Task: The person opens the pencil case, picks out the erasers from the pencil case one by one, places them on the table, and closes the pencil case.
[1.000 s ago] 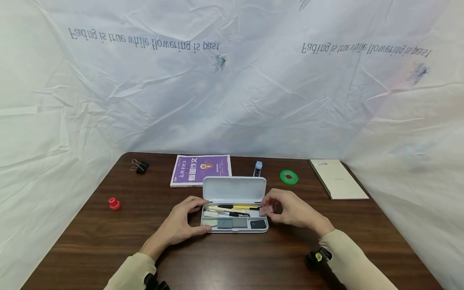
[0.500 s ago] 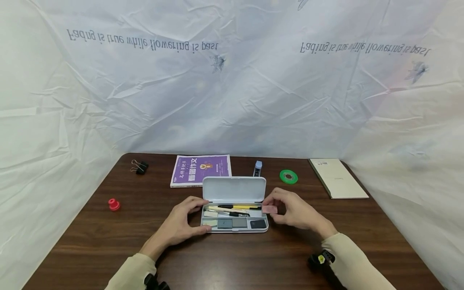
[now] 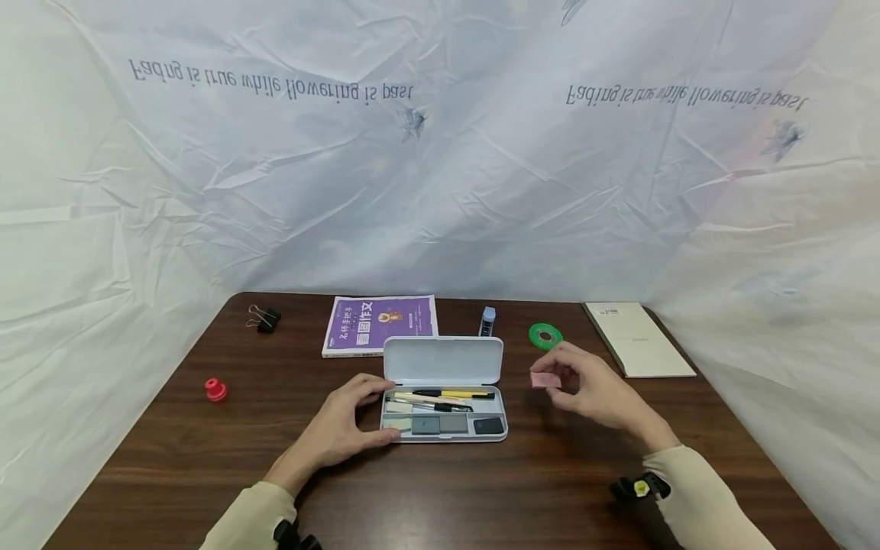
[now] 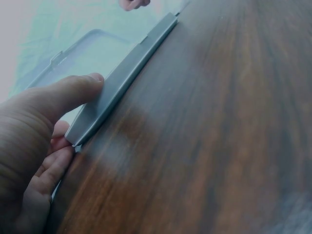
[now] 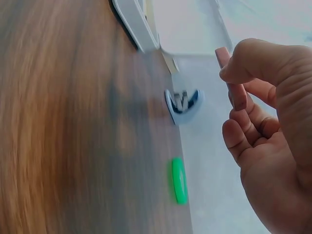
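Observation:
My left hand holds the left end of an open, pale pencil case, thumb at the front edge and fingers at the far corner. In the left wrist view, the thumb lies against the case's grey side wall. Several pens lie in the case's back compartment, with grey and dark blocks in the front row. To the right of the case and above the table, my right hand pinches a pink eraser between thumb and fingers. The right wrist view shows the eraser edge-on.
Behind the case lie a purple book and a small blue-topped tube. A green ring sits beyond my right hand, left of a cream notebook. At left are a black binder clip and a red knob-shaped piece.
My right hand has lifted the pink eraser away from the case's right end, moving right and slightly back. The left hand and the case stay in place.

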Demonstrator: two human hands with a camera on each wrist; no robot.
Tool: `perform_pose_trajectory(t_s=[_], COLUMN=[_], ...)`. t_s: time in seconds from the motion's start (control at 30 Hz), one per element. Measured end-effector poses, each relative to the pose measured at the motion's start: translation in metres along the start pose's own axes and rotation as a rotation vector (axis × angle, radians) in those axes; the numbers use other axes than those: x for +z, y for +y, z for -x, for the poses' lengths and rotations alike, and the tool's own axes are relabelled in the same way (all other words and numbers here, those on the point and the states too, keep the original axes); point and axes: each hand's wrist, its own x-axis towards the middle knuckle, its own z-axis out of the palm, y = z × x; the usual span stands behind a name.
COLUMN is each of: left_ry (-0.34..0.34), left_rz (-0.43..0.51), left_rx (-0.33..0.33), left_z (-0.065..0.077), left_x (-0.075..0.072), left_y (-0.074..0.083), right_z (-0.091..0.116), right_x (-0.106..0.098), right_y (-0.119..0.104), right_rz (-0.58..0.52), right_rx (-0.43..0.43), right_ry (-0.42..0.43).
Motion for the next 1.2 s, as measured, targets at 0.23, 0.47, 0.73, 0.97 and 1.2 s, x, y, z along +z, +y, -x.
perform_pose_trajectory(t_s=[0.23, 0.47, 0.73, 0.97, 1.2], left_ry=[0.000, 0.002, -0.009, -0.004, -0.006], left_rz=[-0.005, -0.009, -0.001, 0.001, 0.010], left_rx=[-0.007, -0.003, -0.011, -0.008, -0.017], left_z=[0.000, 0.000, -0.001, -0.001, 0.000], left_x=[-0.001, -0.001, 0.000, -0.001, -0.001], left_y=[-0.001, -0.001, 0.001, 0.002, 0.001], right_z=[0.015, 0.031, 0.050, 0.060, 0.062], right_x=[-0.015, -0.023, -0.022, -0.015, -0.012], right_y=[0.019, 0.041, 0.065, 0.075, 0.082], right_rz=[-0.035, -0.023, -0.028, -0.074, -0.046], right_rx=[-0.031, 0.013, 0.112, 0.169, 0.140], right_ry=[0.056, 0.084, 0.077, 0.062, 0.045])
